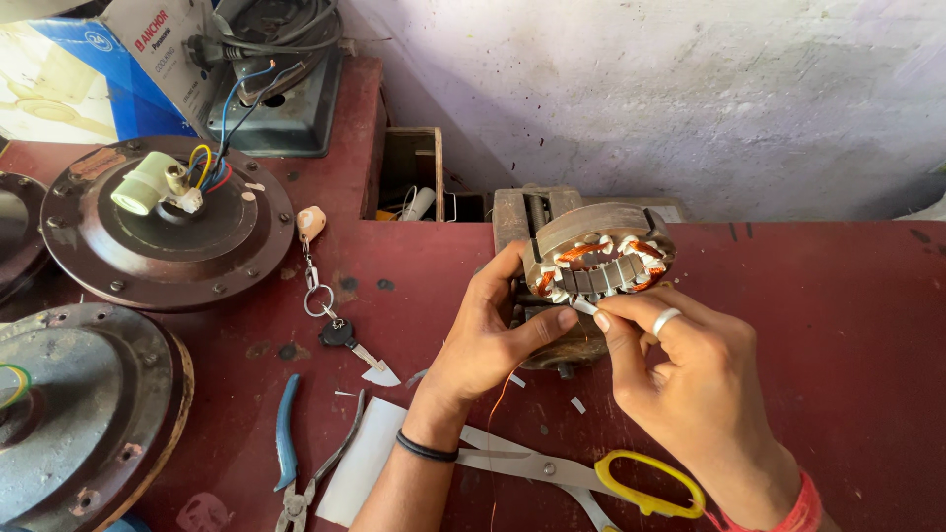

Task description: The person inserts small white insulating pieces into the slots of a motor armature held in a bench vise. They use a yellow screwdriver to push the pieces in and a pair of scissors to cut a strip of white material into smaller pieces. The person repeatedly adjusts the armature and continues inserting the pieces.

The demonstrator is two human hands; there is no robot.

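Item: stator, round, with copper coils and pale slot paper, stood on edge on a small block near the centre of the red bench, its open face turned toward the viewer.

Left hand: closed round the stator's 8 o'clock rim, thumb pressed at the lower edge. Right hand, ringed: thumb and forefinger pinched on a small pale strip at the stator's 6 o'clock, where the slots are seen. Whether the strip is already seated in a slot cannot be told.

Step judged in hand: fitting slot paper into the core. The next move is judged to call for a steady rim grip, the strip lined up with one slot, and a light push so that the copper wire is not nicked.

Around, taken from the stator:
- 6 o'clock: scissors with yellow handles, lying under both wrists; a loose copper strand beside them.
- 7 o'clock: white paper sheet and pliers with blue grips.
- 9 o'clock: keys on a ring; small paper offcuts scattered near.
- 10 o'clock: fan motor with coloured wires.
- 8 o'clock, at the frame's edge: a second motor housing.

Edges and room: the wall stands close behind the stator at 12 o'clock, so little room is left there. Bare bench is open toward 3 o'clock. The left side is crowded; the scissors blades lie near the left forearm.
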